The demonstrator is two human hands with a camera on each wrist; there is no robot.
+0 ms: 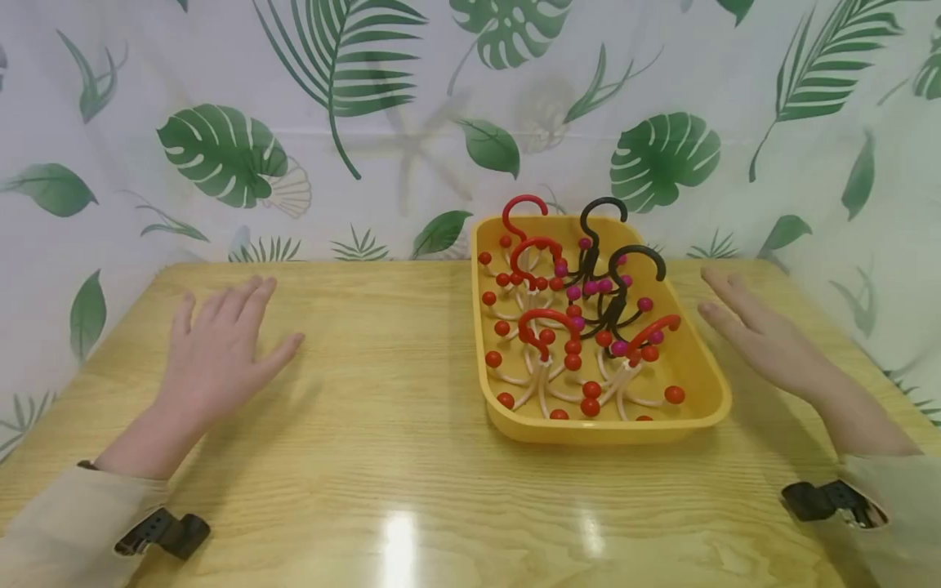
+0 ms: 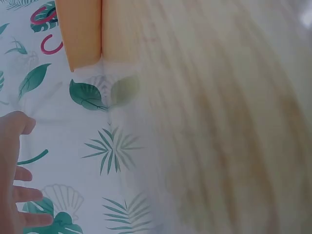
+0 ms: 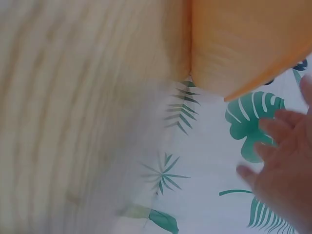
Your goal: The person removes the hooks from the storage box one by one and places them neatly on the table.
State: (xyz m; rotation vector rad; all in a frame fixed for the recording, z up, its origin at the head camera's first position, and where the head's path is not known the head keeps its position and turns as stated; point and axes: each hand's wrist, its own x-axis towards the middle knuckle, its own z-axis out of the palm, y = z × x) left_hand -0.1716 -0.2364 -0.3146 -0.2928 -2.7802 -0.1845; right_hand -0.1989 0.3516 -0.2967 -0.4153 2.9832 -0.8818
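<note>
Two red balls (image 1: 559,415) are half-hidden by the yellow tub (image 1: 603,433), left hand (image 1: 219,347) and right hand (image 1: 778,349) with fingers outstretched.

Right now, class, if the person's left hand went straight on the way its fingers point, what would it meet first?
The left hand would probably first meet the white backdrop sheet with green leaf prints behind the pale wood-grain table, though depth is hard to judge.
</note>
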